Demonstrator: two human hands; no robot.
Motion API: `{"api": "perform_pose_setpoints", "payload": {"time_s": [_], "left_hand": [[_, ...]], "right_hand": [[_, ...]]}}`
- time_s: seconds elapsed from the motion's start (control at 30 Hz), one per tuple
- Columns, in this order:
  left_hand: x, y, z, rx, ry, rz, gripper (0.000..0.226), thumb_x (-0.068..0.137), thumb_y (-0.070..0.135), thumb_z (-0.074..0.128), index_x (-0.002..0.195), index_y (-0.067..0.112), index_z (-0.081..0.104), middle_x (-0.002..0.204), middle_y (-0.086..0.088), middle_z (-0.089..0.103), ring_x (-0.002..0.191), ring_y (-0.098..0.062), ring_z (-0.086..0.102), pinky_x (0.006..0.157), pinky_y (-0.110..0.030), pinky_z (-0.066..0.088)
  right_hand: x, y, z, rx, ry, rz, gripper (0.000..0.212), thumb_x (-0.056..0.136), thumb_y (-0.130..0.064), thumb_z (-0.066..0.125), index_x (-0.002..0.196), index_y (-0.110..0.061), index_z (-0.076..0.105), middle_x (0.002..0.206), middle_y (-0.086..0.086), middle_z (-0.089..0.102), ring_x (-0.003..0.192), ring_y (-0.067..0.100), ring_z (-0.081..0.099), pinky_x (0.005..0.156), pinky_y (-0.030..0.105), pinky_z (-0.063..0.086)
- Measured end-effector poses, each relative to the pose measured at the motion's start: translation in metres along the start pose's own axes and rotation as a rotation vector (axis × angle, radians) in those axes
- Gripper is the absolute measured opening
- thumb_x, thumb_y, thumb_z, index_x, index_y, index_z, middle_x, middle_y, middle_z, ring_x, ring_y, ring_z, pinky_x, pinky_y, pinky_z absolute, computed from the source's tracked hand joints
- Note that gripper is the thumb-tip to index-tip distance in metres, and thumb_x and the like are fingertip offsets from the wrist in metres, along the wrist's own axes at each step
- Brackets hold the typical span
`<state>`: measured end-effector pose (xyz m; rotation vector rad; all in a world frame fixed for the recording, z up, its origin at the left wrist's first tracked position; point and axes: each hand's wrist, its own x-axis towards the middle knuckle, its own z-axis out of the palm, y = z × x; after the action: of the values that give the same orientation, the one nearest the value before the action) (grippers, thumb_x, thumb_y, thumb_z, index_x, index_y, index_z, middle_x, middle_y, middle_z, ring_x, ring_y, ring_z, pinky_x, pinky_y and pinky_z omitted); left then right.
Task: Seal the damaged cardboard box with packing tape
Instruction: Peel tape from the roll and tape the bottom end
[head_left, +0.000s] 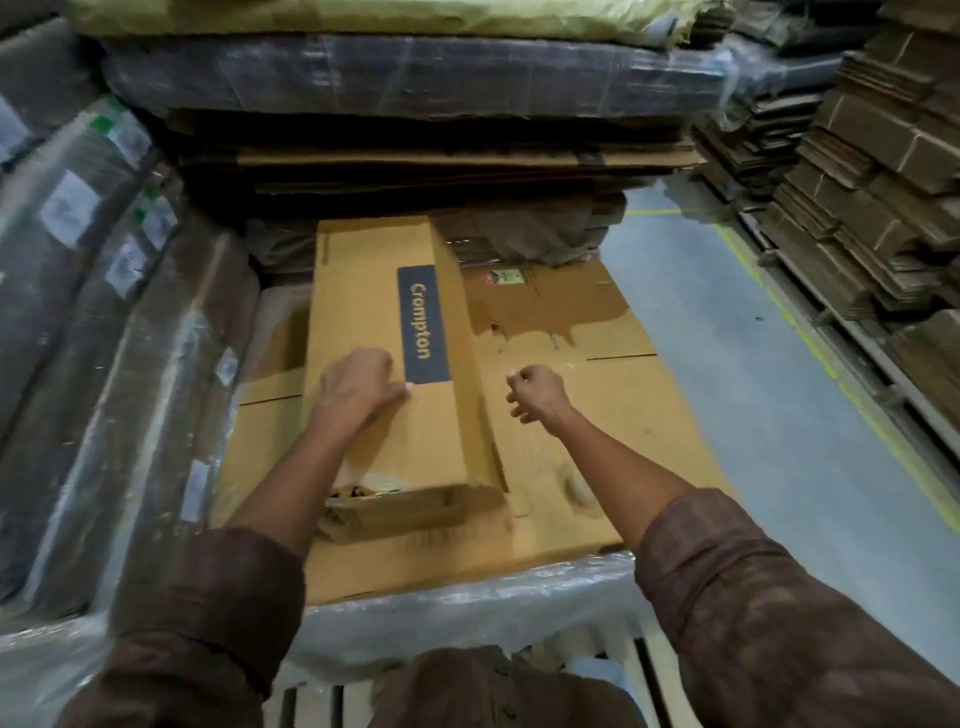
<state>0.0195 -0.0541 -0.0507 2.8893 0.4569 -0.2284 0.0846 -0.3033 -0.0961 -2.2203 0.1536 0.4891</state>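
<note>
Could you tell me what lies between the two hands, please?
In the head view, the Crompton box's right edge and side face lie between left hand and right hand.

Left hand (358, 387) rests on long Crompton box (363, 312); right hand (535, 392) curled beside it, empty.

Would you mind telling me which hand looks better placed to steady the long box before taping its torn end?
Left, probably. The left hand already rests on top of the long box, beside its blue label. The right hand is curled in the air off the box's right side, above the flattened cardboard.
</note>
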Motion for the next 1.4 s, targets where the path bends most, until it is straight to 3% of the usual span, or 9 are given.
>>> {"api": "perform_pose_setpoints", "payload": {"time_s": [0.2,0.33,0.43,0.57,0.7,0.83,1.0,1.23,1.4], "left_hand": [[0.017,0.007,0.012,-0.067,0.087,-0.144,0.050,0.073,0.038,0.090,0.117,0.018,0.075,0.112,-0.010,0.075,0.106,-0.030,0.069,0.084,-0.041,0.056],[0.017,0.010,0.019,-0.062,0.117,-0.182,0.043,0.074,0.035,0.089,0.113,0.022,0.077,0.109,-0.011,0.076,0.104,-0.034,0.069,0.083,-0.042,0.056],[0.014,0.011,0.020,-0.078,0.114,-0.213,0.041,0.076,0.034,0.088,0.114,0.022,0.076,0.110,-0.011,0.076,0.105,-0.034,0.069,0.084,-0.043,0.055],[0.009,0.009,0.019,-0.107,0.124,-0.232,0.043,0.075,0.033,0.088,0.115,0.023,0.076,0.112,-0.010,0.076,0.107,-0.034,0.068,0.085,-0.043,0.055],[0.006,0.014,0.020,-0.099,0.118,-0.253,0.041,0.079,0.031,0.085,0.118,0.024,0.074,0.112,-0.009,0.075,0.109,-0.033,0.068,0.086,-0.042,0.054],[0.003,0.016,0.018,-0.086,0.129,-0.246,0.041,0.082,0.030,0.083,0.121,0.023,0.073,0.114,-0.010,0.075,0.109,-0.034,0.068,0.084,-0.040,0.053],[-0.010,0.016,0.016,-0.152,0.154,-0.225,0.044,0.082,0.041,0.082,0.118,0.017,0.073,0.113,-0.010,0.074,0.105,-0.032,0.068,0.079,-0.038,0.051],[-0.039,0.019,-0.023,-0.858,0.259,-0.208,0.037,0.095,0.051,0.065,0.088,0.016,0.073,0.067,-0.001,0.074,0.059,-0.017,0.073,0.059,-0.038,0.063],[-0.058,0.005,-0.082,-1.294,-0.289,-0.219,0.085,0.091,0.082,0.024,0.129,0.016,0.061,0.118,-0.012,0.070,0.108,-0.031,0.069,0.086,-0.051,0.060]], "right_hand": [[0.020,0.162,-0.056,-0.536,-0.241,0.272,0.019,0.083,-0.032,0.072,0.094,-0.017,0.071,0.094,0.009,0.072,0.085,0.025,0.071,0.066,0.026,0.051],[0.019,0.215,-0.041,-0.698,-0.370,0.222,0.072,0.071,-0.035,0.084,0.136,-0.032,0.053,0.125,0.000,0.062,0.113,0.026,0.061,0.091,0.035,0.054],[0.015,0.224,-0.025,-0.897,-0.256,0.083,0.038,0.090,-0.025,0.069,0.128,-0.025,0.065,0.147,-0.001,0.039,0.129,0.028,0.041,0.099,0.038,0.045],[0.022,0.212,-0.017,-0.944,-0.273,-0.041,0.036,0.094,-0.015,0.059,0.130,-0.022,0.061,0.150,-0.004,0.039,0.133,0.025,0.042,0.102,0.038,0.041],[0.033,0.169,-0.019,-0.729,-0.354,0.100,0.038,0.097,-0.025,0.055,0.133,-0.014,0.055,0.139,0.005,0.055,0.127,0.028,0.054,0.103,0.039,0.044],[0.041,0.105,-0.023,-0.371,-0.356,0.219,0.024,0.094,-0.025,0.052,0.109,-0.007,0.055,0.110,0.015,0.055,0.095,0.030,0.058,0.067,0.028,0.048],[0.022,0.021,-0.011,0.005,-0.167,0.179,0.031,0.095,-0.033,0.048,0.103,-0.004,0.056,0.106,0.014,0.059,0.096,0.030,0.056,0.079,0.034,0.044],[-0.050,-0.091,0.003,0.338,0.117,-0.046,0.030,0.094,-0.035,0.052,0.076,-0.012,0.055,0.081,0.007,0.057,0.075,0.024,0.052,0.067,0.035,0.041],[-0.104,-0.145,0.010,0.539,-0.013,-0.224,0.019,0.090,-0.023,0.056,0.074,-0.015,0.051,0.075,0.001,0.046,0.071,0.018,0.039,0.063,0.033,0.027]]}}
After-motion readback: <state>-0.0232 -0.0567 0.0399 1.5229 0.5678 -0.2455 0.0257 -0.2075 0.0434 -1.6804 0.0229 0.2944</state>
